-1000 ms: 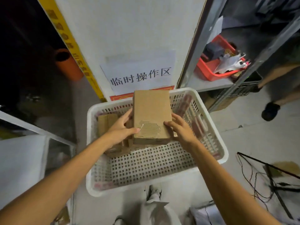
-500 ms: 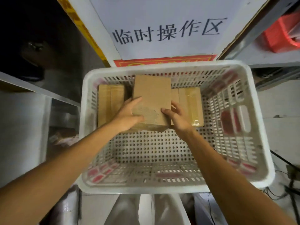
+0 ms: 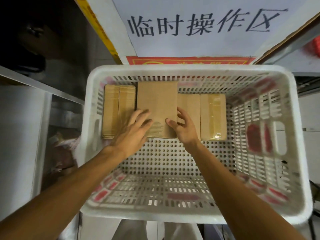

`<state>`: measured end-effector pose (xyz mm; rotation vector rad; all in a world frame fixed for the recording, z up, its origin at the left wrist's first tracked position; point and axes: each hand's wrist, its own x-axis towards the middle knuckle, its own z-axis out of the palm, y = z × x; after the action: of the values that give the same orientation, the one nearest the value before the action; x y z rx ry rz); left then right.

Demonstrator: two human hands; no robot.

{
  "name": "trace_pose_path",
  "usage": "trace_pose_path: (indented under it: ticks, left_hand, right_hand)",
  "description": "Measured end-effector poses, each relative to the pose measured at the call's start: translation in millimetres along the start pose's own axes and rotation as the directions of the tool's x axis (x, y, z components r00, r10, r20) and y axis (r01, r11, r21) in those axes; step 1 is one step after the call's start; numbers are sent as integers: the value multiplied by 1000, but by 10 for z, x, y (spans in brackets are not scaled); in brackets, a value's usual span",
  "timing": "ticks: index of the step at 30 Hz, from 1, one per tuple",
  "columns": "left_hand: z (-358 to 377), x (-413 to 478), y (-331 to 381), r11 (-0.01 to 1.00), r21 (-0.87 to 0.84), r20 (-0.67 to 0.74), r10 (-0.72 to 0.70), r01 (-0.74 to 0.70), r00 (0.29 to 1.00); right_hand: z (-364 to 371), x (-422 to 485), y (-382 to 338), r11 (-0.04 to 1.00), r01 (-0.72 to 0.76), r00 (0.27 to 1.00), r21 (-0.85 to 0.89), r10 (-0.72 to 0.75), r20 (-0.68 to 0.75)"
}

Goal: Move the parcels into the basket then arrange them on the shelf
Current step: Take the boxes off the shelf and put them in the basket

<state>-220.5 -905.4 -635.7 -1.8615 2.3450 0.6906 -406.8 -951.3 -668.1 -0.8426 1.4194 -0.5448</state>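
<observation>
A white perforated plastic basket (image 3: 299, 153) fills the view below me. A brown cardboard parcel (image 3: 156, 103) lies in its far part on top of other parcels. My left hand (image 3: 133, 129) rests on its near left corner with fingers spread and blurred. My right hand (image 3: 183, 129) grips its near right edge. A flat parcel (image 3: 114, 110) lies to the left, a plain one (image 3: 192, 108) and a tape-wrapped one (image 3: 213, 116) to the right.
A white wall sign with black characters (image 3: 199, 23) and a red strip (image 3: 190, 60) stand behind the basket. A metal shelf rail (image 3: 39, 84) runs on the left, another shelf edge (image 3: 294, 44) on the right. The basket's near floor (image 3: 161, 163) is bare.
The parcel has come down from above the basket onto the parcels inside. My head has moved closer over the basket. My left fingers have spread over the parcel's corner.
</observation>
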Motion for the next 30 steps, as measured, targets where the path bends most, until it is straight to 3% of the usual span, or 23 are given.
trace_pose_path:
  ticks: [2, 10, 16, 21, 30]
  left_hand:
    - [27, 35, -31, 998, 50, -15, 50, -49, 999]
    - [45, 50, -25, 996, -85, 8, 9, -9, 1000]
    - [-155, -120, 159, 973, -154, 220, -134, 170, 966]
    - [-477, -393, 269, 963, -174, 271, -154, 206, 950]
    - [-1458, -1198, 268, 972, -191, 130, -117, 141, 985]
  right_hand:
    - [15, 1, -8, 998, 36, 999, -53, -37, -17]
    - [15, 66, 21, 994, -29, 998, -103, 24, -51]
    - [-84, -204, -293, 974, -221, 975, 60, 219, 34]
    - [-293, -655, -566, 976, -10, 996, -219, 29, 85]
    - [-8, -1744, -1148, 774, 273, 962, -571, -212, 173]
